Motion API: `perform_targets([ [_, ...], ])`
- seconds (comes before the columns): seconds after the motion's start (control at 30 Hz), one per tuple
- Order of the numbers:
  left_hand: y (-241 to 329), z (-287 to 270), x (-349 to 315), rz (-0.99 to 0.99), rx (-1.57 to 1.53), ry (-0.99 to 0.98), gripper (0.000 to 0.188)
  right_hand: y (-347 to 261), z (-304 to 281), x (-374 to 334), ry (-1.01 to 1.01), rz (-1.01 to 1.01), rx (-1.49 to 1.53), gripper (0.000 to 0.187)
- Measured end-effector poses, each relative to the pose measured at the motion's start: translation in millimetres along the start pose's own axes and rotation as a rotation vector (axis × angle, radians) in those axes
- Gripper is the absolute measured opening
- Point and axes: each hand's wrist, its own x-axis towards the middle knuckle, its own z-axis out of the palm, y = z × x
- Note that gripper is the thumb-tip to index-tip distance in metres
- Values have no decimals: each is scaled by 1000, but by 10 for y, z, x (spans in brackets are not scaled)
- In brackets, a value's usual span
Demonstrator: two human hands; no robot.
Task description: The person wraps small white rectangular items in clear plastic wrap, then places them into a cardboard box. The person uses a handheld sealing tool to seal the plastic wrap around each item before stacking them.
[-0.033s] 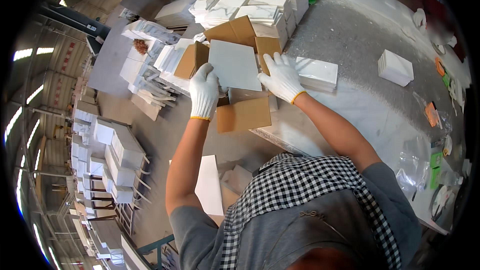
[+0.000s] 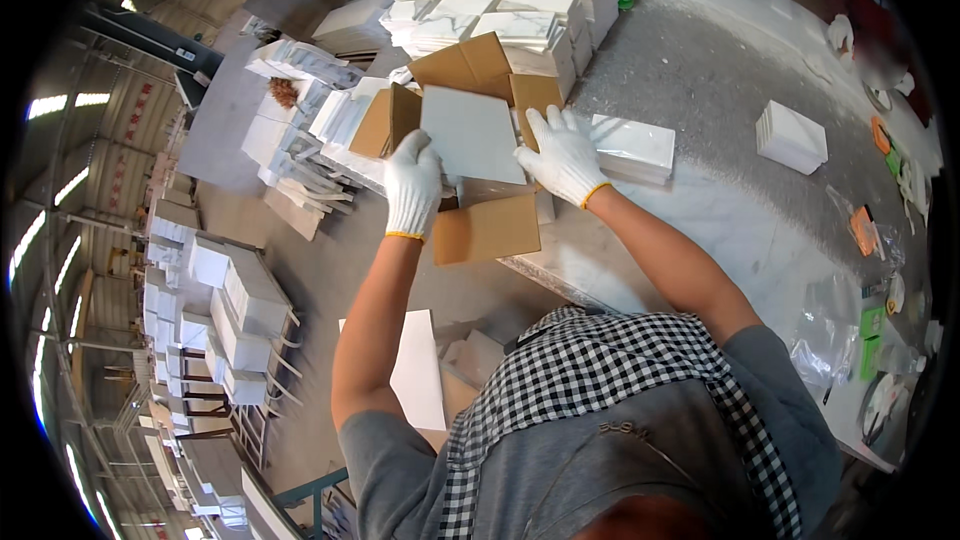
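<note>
On our left hand [image 2: 412,180] and right hand [image 2: 562,152] we are wearing white ribbed knit gloves [image 2: 408,202], their cuffs [image 2: 406,224] showing yellow-orange edging [image 2: 597,194]. We are also wearing a grey short-sleeved T-shirt [image 2: 610,465] with small lettering [image 2: 625,430] and, over it, a black-and-white checked apron [image 2: 600,358].

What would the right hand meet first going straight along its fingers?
Probably the right-hand brown cardboard flap, just beyond the right hand's fingers. They may already touch it; depth is unclear in this view.
</note>
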Motion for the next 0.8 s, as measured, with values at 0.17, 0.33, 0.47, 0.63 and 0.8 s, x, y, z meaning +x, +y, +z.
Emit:
perform_targets([
  [0.17, -791, 86, 264, 6, 41, 51, 43, -33, 149, -14, 69, -59, -48, 73],
  [0.33, -368, 60, 17, -173, -106, -86, 47, -9, -7, -26, -2, -18, 24, 75],
  [0.47, -529, 53, 113, -118, -29, -150, 48, -18, -29, -23, -37, -21, 36, 75],
  [0.63, -619, 100, 247, 260, 1144, -311, 43, -5, 56, -29, 51, -42, -27, 75],
  [0.8, -364, 426, 327, 287, 1575, -427, 24, 50, 71, -11, 69, -48, -19, 74],
])
